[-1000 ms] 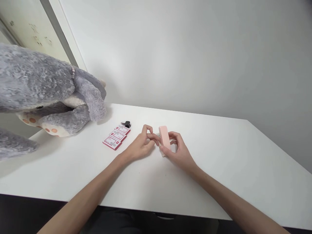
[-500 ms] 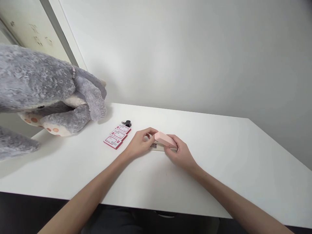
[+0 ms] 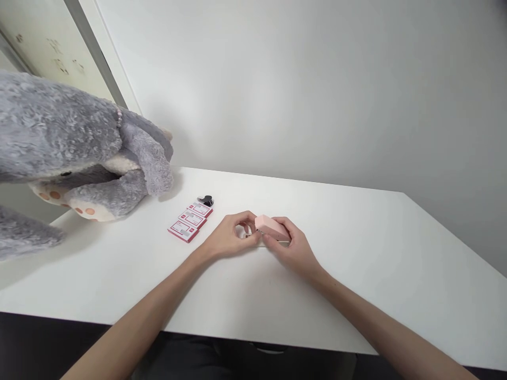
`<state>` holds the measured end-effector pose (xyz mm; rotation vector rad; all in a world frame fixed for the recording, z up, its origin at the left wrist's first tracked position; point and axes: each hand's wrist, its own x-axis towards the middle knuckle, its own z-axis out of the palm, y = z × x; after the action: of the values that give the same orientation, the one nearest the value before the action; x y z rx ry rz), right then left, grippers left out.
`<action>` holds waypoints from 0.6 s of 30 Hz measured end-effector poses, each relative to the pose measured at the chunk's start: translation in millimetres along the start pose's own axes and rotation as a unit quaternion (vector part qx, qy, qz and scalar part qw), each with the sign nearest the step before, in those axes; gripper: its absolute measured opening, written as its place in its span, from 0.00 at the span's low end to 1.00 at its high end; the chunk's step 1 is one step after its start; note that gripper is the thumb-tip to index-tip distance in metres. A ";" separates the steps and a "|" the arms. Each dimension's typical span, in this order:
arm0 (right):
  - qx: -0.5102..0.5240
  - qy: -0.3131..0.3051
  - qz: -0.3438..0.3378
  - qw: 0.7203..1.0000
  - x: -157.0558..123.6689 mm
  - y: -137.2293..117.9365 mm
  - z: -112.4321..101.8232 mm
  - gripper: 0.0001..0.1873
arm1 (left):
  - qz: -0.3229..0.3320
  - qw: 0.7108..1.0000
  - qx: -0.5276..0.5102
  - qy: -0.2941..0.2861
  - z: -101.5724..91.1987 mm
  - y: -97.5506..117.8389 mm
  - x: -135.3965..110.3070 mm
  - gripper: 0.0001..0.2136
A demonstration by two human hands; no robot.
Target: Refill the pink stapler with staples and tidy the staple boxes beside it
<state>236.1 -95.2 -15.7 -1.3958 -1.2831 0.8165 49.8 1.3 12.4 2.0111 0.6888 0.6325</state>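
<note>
Near hands (image 3: 292,244) and pink stapler (image 3: 273,227), red-edged boxes (image 3: 193,218), labels (image 3: 184,228) seemingly illegible.

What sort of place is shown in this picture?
Probably a room in a home, though an office is possible: a white table by a plain wall, with a large grey plush toy at its left end.

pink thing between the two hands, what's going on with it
A person is handling a pink object, perhaps a stapler, at a white desk. The right hand grips it, and the left hand curls near its left end, its exact hold hidden. To the left lie three red-and-white boxes in a row, with a small black item at their far end and a grey plush toy further left.
</note>
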 end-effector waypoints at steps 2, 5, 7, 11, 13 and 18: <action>0.000 -0.001 -0.006 1.000 0.2 -0.3 0.2 0.15 | -0.005 1.000 0.001 0.003 0.7 0.2 -0.5 0.06; -0.005 -0.003 -0.012 1.000 0.2 -0.3 0.3 0.15 | -0.009 1.000 0.000 0.007 1.8 -0.1 -0.7 0.05; -0.004 -0.005 -0.012 1.000 0.0 -0.1 0.2 0.14 | -0.006 1.000 -0.005 0.002 2.5 -0.7 -0.7 0.04; 0.003 -0.012 0.000 1.000 0.0 0.3 -0.3 0.14 | 0.004 1.000 -0.007 -0.004 3.0 -2.5 -0.4 0.05; 0.008 -0.015 0.006 1.000 0.2 0.2 -0.6 0.14 | 0.008 1.000 -0.009 -0.010 2.7 -3.8 -0.2 0.06; 0.023 -0.016 0.029 0.999 0.8 -0.8 -2.3 0.15 | 0.020 0.999 -0.012 -0.022 2.3 -7.4 0.6 0.09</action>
<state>238.2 -95.1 -14.2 -1.3937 -1.2462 0.9062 50.1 3.7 5.0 2.0151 0.6134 0.6141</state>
